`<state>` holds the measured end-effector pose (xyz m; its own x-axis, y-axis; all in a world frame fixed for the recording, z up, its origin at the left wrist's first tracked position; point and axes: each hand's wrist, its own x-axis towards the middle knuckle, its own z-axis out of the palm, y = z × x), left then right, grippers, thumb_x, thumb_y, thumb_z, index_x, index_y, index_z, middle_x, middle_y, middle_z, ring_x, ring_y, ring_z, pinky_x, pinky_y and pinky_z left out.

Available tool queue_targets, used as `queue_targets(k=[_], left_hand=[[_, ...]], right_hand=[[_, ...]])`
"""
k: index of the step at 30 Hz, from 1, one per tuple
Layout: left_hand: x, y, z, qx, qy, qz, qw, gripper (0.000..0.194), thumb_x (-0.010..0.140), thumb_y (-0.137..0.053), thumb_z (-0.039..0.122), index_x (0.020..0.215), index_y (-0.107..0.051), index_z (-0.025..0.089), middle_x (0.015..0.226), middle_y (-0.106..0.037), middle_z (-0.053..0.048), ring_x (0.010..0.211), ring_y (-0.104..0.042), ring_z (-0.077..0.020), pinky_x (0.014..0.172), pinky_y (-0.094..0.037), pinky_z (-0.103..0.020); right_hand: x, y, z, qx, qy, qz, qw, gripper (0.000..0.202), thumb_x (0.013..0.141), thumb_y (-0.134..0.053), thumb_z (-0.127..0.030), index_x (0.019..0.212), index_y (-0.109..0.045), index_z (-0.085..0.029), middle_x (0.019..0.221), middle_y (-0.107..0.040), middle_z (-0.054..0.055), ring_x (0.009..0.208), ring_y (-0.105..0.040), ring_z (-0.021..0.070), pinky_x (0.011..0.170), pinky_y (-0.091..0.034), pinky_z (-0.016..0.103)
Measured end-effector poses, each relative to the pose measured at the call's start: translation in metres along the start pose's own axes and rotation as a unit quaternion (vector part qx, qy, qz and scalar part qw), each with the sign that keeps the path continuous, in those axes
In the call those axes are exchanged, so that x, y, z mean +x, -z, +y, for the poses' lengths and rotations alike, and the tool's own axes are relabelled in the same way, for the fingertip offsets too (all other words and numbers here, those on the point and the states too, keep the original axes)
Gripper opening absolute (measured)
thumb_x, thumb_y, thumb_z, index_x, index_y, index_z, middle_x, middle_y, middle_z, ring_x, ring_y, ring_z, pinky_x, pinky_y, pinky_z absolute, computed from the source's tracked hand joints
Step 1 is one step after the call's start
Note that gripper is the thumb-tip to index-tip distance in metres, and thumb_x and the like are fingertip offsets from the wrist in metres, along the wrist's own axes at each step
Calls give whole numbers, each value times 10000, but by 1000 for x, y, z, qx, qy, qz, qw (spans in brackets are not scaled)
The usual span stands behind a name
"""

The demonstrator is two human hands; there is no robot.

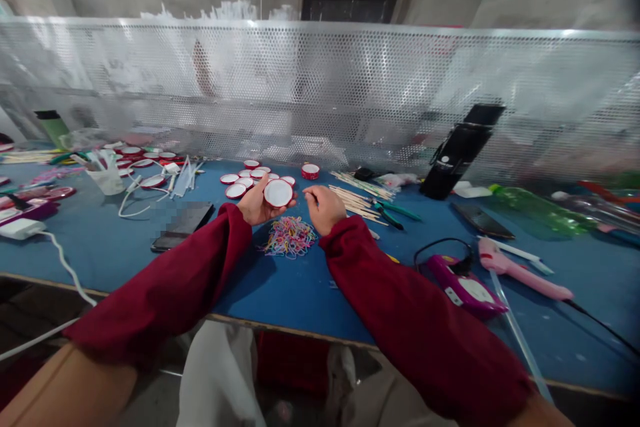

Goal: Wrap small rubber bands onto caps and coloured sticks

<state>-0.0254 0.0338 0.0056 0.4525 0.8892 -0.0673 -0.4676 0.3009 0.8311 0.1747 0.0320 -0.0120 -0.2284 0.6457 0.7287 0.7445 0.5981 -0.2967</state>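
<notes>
My left hand (254, 205) grips a round red-rimmed lid (278, 193), its white inner side turned towards me. Just right of it, my right hand (324, 208) is closed, thumb against the curled fingers; whatever they may pinch is too small to make out. Below both hands lies a pile of colourful thin loops (289, 237) on the blue table. Behind the left hand several similar lids (229, 179) are spread out, white side up. A short stack of red lids (311, 171) stands farther back, beyond the right hand.
Thin wooden sticks (357, 202) and green-handled pliers (395, 211) lie to the right. Beyond them are a purple power strip (465, 287), a pink glue gun (523, 270) and a black umbrella-like cylinder (457, 153). A phone (184, 227) lies left. A perforated metal panel (320, 90) edges the back.
</notes>
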Motion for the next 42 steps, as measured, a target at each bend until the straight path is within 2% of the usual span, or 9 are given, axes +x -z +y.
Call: queue_targets(k=[4,8,13,18,23,27,32,38,42], left_hand=[[0,1,-1,-14,-11,7,1000,544,914,-368,574,1110,-617,131,1029,-705,-166,893,-687,-256,554,-549,-257],[-3,-1,-3,7,-27,55,998,329,864,-577,329,1117,-613,123,997,-712,-147,817,-706,-213,523,-536,-214],[-4,-5,-7,76,-30,95,992,363,782,-662,155,1142,-619,144,986,-718,-115,736,-711,-177,484,-514,-177],[-5,-7,-12,131,0,89,987,402,774,-697,227,1165,-631,162,970,-725,-112,689,-710,-184,452,-499,-192],[-7,-13,-17,113,49,82,989,529,857,-515,565,1164,-634,151,931,-731,-133,682,-709,-206,436,-496,-220],[-6,-16,-18,102,74,53,991,665,850,-398,679,1147,-634,133,864,-730,-140,680,-708,-222,416,-485,-231],[-4,-12,-19,104,73,65,990,635,867,-386,659,1142,-626,139,828,-727,-127,651,-703,-221,408,-484,-239],[-8,-15,-14,118,41,83,989,601,876,-424,619,1167,-620,131,928,-726,-151,737,-713,-241,506,-544,-281],[-12,-15,-6,140,-4,95,986,448,864,-562,475,1145,-632,132,967,-722,-151,750,-712,-243,570,-569,-303]], right_hand=[[0,3,3,-16,3,-9,1000,206,918,-464,-221,979,-659,-188,978,-700,75,931,-607,218,847,-432,327],[-1,2,7,-11,-9,-33,999,190,900,-495,-207,975,-668,-191,971,-697,74,930,-606,212,846,-436,326],[-3,-3,18,-2,-12,-124,992,160,858,-576,-207,966,-693,-191,946,-701,60,876,-608,192,826,-450,316],[-3,-3,22,-1,18,-218,976,206,852,-588,-178,1011,-716,-202,1000,-698,62,956,-612,190,890,-443,306],[-3,-3,21,-49,35,-262,963,234,862,-577,-178,1044,-722,-197,1001,-679,86,969,-603,196,880,-430,296],[-4,-6,23,-76,35,-301,950,209,858,-596,-229,1014,-729,-185,970,-666,96,916,-600,199,823,-427,292],[-5,-5,20,-44,-5,-275,960,154,818,-623,-212,928,-726,-183,941,-665,72,889,-597,184,787,-425,274],[-8,-3,13,56,-95,-188,976,134,814,-589,-239,849,-712,-200,836,-687,39,774,-600,159,726,-446,274],[-9,-6,9,199,-185,-122,955,141,799,-593,-315,812,-656,-190,746,-685,23,673,-612,150,661,-480,272]])
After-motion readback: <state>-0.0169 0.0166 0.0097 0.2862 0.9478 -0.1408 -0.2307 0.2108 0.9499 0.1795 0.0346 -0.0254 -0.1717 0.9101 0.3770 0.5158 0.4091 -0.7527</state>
